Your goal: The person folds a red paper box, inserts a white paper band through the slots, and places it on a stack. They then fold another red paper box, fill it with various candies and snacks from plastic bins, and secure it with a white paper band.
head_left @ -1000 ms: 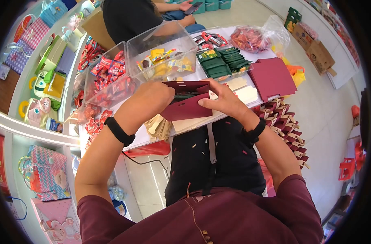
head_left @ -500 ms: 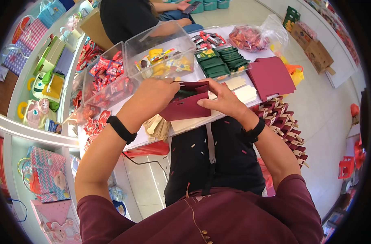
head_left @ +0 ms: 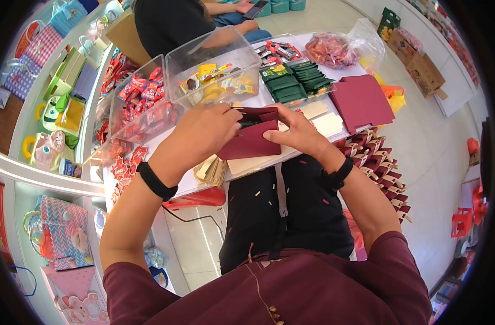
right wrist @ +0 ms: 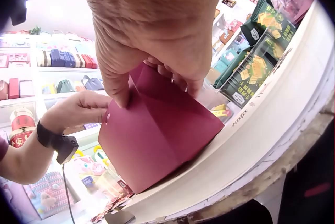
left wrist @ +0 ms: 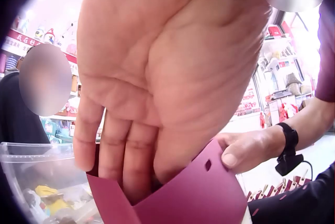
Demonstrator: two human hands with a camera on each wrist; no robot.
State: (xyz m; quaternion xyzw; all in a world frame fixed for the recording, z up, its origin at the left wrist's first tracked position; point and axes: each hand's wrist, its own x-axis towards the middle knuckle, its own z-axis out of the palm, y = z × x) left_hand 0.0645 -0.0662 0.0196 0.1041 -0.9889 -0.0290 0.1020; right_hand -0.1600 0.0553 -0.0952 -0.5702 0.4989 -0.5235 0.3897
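Note:
A maroon paper bag (head_left: 253,142) stands with its mouth upward at the table's near edge; a small slot shows in its side in the left wrist view. My right hand (head_left: 299,130) pinches its right end, thumb outside on the near panel (right wrist: 141,124). My left hand (head_left: 204,127) reaches into the mouth from the left. In the left wrist view its fingers (left wrist: 138,150) extend straight down inside the maroon walls, with the fingertips hidden. Something dark shows in the bag's opening in the head view.
Clear bins of red packets (head_left: 144,97) and yellow packets (head_left: 212,81) stand behind, beside a tray of green packets (head_left: 291,84). Flat maroon sheets (head_left: 364,103) lie right; beige strips (head_left: 210,170) lie at the near edge. Many filled maroon bags (head_left: 380,173) stand lower right. A person sits opposite.
My left hand first lifts slightly at the bag's left rim, then its fingers lower into and over the mouth. My right hand keeps its pinch on the bag, nearly still.

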